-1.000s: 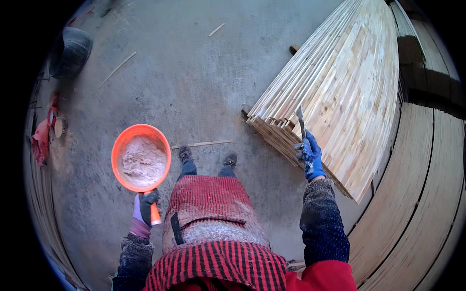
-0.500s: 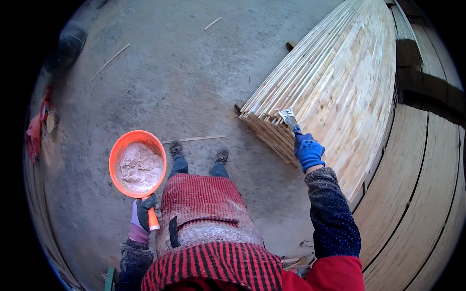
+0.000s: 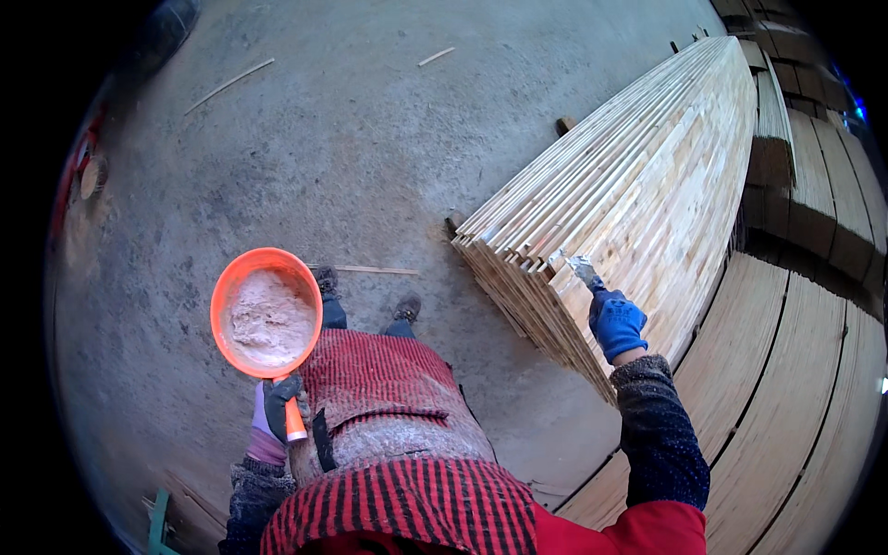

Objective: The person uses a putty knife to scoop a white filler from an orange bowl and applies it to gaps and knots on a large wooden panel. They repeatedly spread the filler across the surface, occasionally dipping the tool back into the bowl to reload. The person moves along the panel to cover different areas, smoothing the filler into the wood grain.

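Gloved in purple and dark grey, my left hand (image 3: 277, 407) is closed round the handle of an orange dipper (image 3: 220, 319). Pinkish-white putty (image 3: 271, 319) fills much of its bowl. My right hand (image 3: 618, 326), in a blue glove, grips a putty knife (image 3: 585, 270) whose blade is smeared with pale putty. The blade lies at the near end of the top panel on a stack of wooden panels (image 3: 684, 203), close to its left corner. Whether the whole blade edge touches the wood, I cannot tell.
More stacked boards (image 3: 768, 398) stand along the right side, with further stacks (image 3: 819, 176) behind them. Thin wood strips (image 3: 370, 270) lie on the concrete floor (image 3: 370, 139). A dark rounded object (image 3: 166, 32) is at the far left, and a green piece (image 3: 159, 523) at lower left.
My right hand and the putty knife have moved right and nearer, from the panel's edge onto its near corner. The view has turned slightly; the dipper stays held at my left.
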### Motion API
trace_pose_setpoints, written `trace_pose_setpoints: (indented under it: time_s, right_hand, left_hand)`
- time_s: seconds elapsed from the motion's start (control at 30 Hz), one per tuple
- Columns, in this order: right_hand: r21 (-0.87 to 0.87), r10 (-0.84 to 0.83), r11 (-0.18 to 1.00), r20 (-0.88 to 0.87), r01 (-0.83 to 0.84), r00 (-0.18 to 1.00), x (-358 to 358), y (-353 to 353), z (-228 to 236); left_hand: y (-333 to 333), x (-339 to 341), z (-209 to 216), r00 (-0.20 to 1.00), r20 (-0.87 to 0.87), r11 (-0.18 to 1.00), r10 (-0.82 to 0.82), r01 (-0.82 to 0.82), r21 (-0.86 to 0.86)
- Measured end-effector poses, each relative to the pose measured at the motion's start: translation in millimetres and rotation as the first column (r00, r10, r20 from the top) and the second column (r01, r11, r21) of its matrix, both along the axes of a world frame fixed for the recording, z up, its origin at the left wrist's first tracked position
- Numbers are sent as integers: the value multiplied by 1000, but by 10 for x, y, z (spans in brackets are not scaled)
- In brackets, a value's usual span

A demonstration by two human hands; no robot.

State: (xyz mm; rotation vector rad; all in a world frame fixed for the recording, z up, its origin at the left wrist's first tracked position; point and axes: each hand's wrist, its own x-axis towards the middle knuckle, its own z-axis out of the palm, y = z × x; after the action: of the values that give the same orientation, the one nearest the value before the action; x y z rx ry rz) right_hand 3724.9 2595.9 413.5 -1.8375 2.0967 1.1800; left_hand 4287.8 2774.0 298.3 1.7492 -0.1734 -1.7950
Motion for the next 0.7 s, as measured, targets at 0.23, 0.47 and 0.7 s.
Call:
trace_pose_setpoints:
  time_s: [0.23, 0.47, 0.7]
  right_hand:
    - [-141, -347, 864, 530, 484, 774, -9, 37, -171]
    - [244, -591, 433, 803, 868, 69, -27, -11, -430]
    - [284, -706, 388, 703, 877, 85, -229, -364, -511]
  left_hand:
    - [-408, 101, 292, 999, -39, 996, -35, 38, 85]
    - [-690, 242, 282, 976, 60, 978, -210, 208, 27]
    - [-732, 80, 352, 982, 110, 988, -154, 150, 45]
